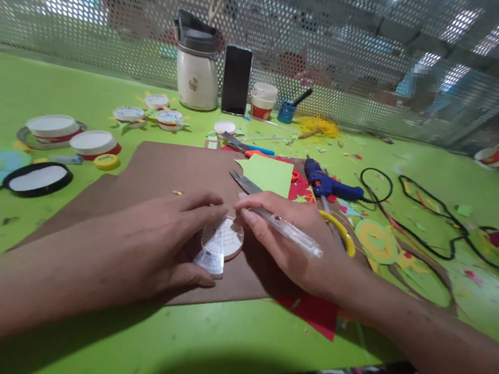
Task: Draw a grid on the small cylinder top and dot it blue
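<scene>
Head view: left hand (163, 243) presses a clear protractor (213, 253) flat over a white round lid (232, 239) on brown card (160, 169), steadying both. Right hand (288, 241) grips a clear pen (287, 229), tip at the lid's edge, placed for marking. Scissors (245, 181) and blue glue gun (326, 185) lie just beyond.

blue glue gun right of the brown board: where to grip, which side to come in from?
Grip the glue gun by its handle end, which points right toward the black cord. It lies flat on its side, so come from above and from the right; its left, nozzle end sits among scissors and paper scraps, close to the right hand.
</scene>
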Demonstrator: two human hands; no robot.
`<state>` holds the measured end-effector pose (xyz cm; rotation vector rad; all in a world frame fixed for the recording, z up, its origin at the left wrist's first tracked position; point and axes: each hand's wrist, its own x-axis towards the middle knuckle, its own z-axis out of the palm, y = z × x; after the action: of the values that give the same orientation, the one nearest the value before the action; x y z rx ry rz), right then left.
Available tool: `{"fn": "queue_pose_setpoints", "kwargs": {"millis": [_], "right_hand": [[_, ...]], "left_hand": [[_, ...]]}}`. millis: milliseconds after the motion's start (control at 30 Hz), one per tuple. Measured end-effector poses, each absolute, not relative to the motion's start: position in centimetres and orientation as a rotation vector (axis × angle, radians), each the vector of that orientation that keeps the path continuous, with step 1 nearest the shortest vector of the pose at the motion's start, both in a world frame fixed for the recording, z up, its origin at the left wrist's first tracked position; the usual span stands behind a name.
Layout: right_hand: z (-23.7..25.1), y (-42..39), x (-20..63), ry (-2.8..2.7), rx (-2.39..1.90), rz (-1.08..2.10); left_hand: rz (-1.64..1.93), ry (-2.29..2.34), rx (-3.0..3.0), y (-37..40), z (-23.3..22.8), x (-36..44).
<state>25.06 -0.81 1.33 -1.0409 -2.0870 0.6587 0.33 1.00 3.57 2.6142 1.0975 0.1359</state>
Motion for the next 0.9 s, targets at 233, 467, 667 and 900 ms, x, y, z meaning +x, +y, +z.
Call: {"fn": "queue_pose_setpoints", "kwargs": {"millis": [233,467,667,900], "right_hand": [[1.2,-0.8,25.1,-2.1,-1.099,0.633],[1.2,-0.9,25.2,-2.107,-1.158,0.574],[1.3,-0.9,24.9,-2.101,-1.065,0.651],[1.2,-0.9,24.9,-2.114,-1.085,0.627]], "left_hand": [[0.104,1.052,2.635,1.2,3.7,0.8],[0.139,1.052,2.631,1.3,3.1,0.5],[0.166,1.032,2.649,1.3,3.0,0.3],[0.192,1.0,2.691,1.3,3.0,0.2]]}}
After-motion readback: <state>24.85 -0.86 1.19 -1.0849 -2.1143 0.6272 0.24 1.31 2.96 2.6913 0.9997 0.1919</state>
